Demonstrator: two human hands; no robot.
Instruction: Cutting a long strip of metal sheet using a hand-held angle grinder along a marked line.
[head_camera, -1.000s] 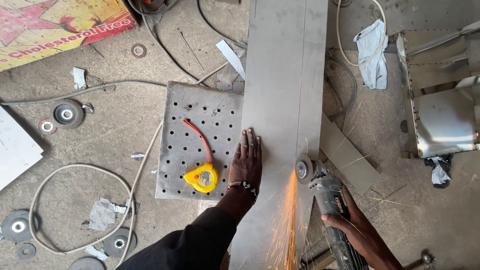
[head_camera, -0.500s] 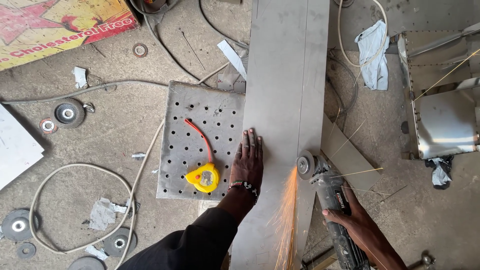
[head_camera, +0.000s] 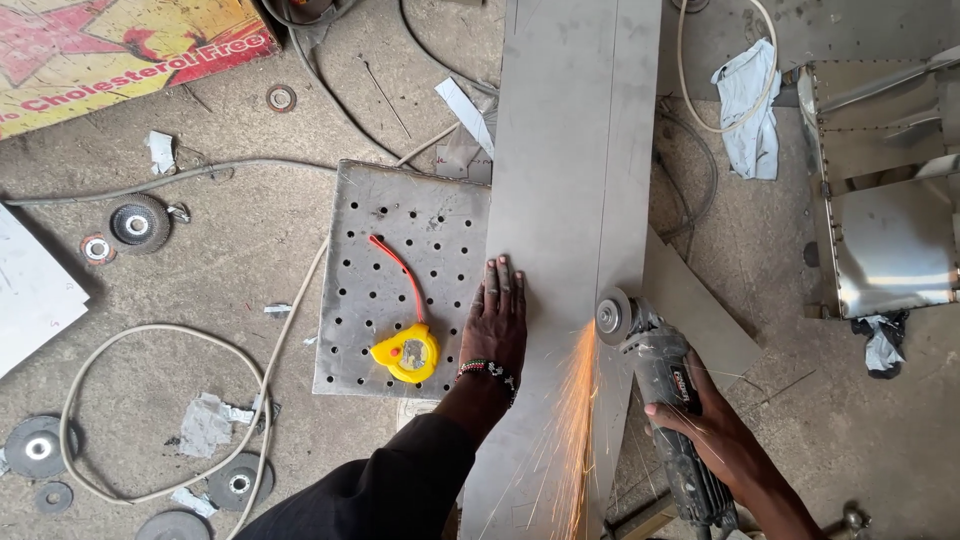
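a red and yellow printed sign (head_camera: 120, 50) lies at the top left of the floor. the left hand (head_camera: 498, 320) presses flat, fingers spread, on the long steel sheet (head_camera: 570, 200). the right hand (head_camera: 712, 432) grips the angle grinder (head_camera: 655, 370), its disc on the sheet, sparks (head_camera: 578, 420) flying. a yellow tape measure (head_camera: 405, 352) rests on the perforated plate (head_camera: 400, 230) beside it.
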